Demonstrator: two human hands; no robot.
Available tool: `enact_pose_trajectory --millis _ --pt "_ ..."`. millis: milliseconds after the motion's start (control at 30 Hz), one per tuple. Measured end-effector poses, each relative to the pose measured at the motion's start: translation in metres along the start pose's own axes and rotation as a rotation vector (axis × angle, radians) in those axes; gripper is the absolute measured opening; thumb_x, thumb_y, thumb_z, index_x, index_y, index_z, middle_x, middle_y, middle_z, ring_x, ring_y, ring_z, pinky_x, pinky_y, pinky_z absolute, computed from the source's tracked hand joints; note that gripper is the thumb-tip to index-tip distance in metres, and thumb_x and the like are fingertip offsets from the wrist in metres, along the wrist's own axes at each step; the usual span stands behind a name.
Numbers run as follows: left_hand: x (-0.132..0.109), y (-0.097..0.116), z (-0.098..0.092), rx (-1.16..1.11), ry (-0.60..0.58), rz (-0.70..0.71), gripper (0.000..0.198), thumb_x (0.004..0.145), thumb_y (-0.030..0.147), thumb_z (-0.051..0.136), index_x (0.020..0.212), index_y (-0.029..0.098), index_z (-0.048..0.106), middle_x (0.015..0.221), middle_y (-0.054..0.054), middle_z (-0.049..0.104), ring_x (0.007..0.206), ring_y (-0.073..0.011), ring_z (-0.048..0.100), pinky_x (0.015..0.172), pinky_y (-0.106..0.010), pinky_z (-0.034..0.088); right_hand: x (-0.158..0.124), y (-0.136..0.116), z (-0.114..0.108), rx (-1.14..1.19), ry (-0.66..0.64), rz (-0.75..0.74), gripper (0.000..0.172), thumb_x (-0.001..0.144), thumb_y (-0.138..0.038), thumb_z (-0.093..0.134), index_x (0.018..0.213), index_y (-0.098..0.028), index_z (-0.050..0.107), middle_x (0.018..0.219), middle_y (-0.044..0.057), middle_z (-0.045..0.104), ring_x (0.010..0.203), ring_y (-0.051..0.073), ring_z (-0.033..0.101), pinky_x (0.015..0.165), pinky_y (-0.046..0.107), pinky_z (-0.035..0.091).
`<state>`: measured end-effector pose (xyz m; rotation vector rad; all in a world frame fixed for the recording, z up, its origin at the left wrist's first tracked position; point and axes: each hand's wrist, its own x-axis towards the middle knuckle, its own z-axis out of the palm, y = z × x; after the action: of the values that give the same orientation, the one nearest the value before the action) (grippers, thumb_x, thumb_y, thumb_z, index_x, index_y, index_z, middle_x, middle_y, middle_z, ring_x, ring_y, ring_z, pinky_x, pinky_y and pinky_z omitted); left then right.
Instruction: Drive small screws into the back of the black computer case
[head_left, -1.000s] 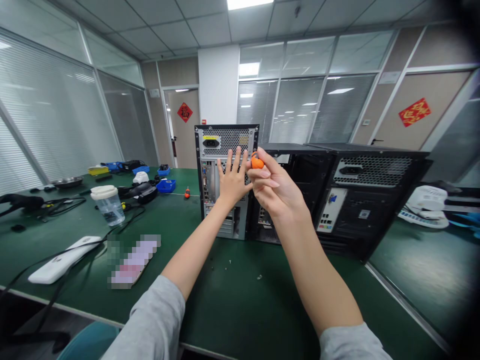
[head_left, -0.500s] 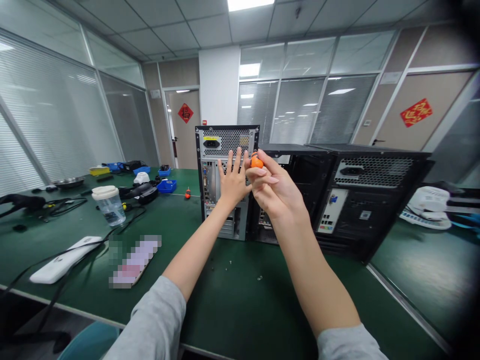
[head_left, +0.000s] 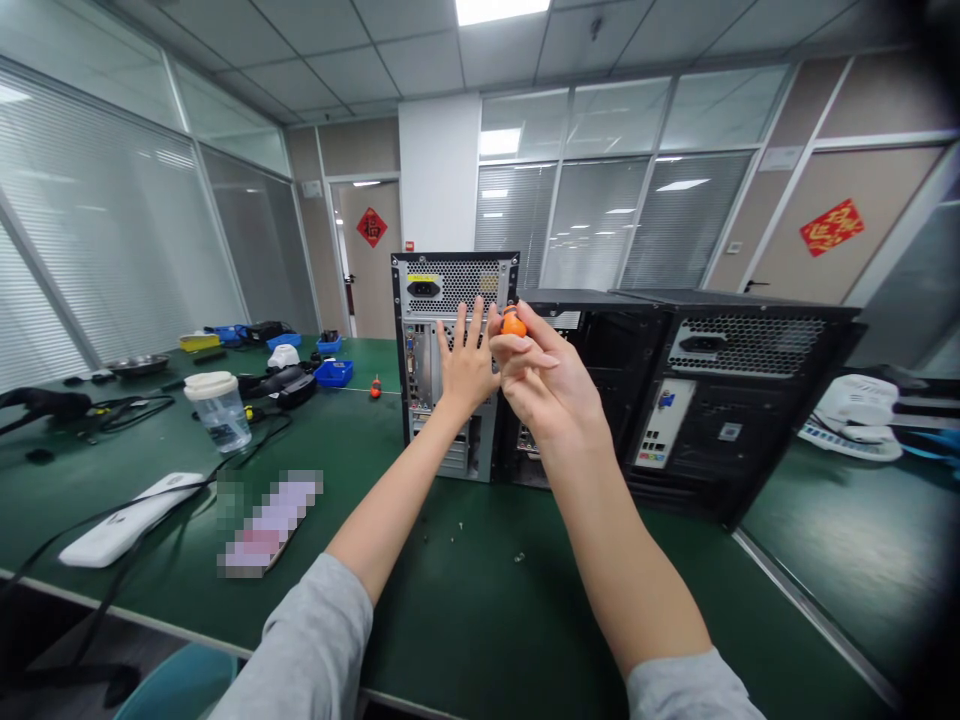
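A silver-backed computer tower [head_left: 450,290] stands upright on the green table [head_left: 480,610], rear panel facing me. My left hand [head_left: 463,362] lies flat against that rear panel, fingers spread. My right hand [head_left: 540,385] is closed on an orange-handled screwdriver [head_left: 513,323], its handle pinched between fingers and thumb at the tower's upper right rear edge. The screwdriver's tip is hidden behind my fingers. A black tower [head_left: 720,390] with an open side stands right beside it.
Small screws [head_left: 517,556] lie on the table in front of the towers. To the left are a lidded plastic cup [head_left: 217,410], cables, a white flat device [head_left: 124,530], blue parts bins [head_left: 332,372] and a small orange tool [head_left: 373,385]. A white device [head_left: 855,410] sits on the right table.
My right hand with the orange screwdriver has shifted slightly left, closer to my left hand; the fingers have turned a little on the handle. My left hand stays on the panel.
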<state>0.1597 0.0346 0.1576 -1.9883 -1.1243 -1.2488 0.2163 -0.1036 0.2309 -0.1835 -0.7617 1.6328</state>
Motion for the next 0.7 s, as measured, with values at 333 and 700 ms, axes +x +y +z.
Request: enact_pose_trajectory --millis 333,700 --pt "-0.001 0.004 -0.002 0.027 -0.076 -0.042 0.056 0.084 0.045 0.019 0.136 0.024 0.018 0.144 -0.001 0.013 0.134 -0.0237 0.003 0.108 -0.055 0.004 0.001 0.006 0.006 0.092 0.028 -0.015 0.031 0.089 -0.025 0.028 0.070 -0.016 0.050 0.067 -0.002 0.052 0.042 -0.005 0.041 0.029 -0.006 0.029" --pt "-0.001 0.004 -0.006 0.057 -0.120 -0.022 0.055 0.084 0.043 0.024 0.136 0.024 0.017 0.143 -0.003 0.015 0.134 -0.0234 0.001 0.109 -0.053 0.009 0.002 0.011 0.001 0.005 -0.052 -0.115 0.036 0.089 -0.025 0.024 0.068 -0.016 0.052 0.067 -0.002 0.049 0.047 -0.004 0.044 0.031 -0.010 0.026"
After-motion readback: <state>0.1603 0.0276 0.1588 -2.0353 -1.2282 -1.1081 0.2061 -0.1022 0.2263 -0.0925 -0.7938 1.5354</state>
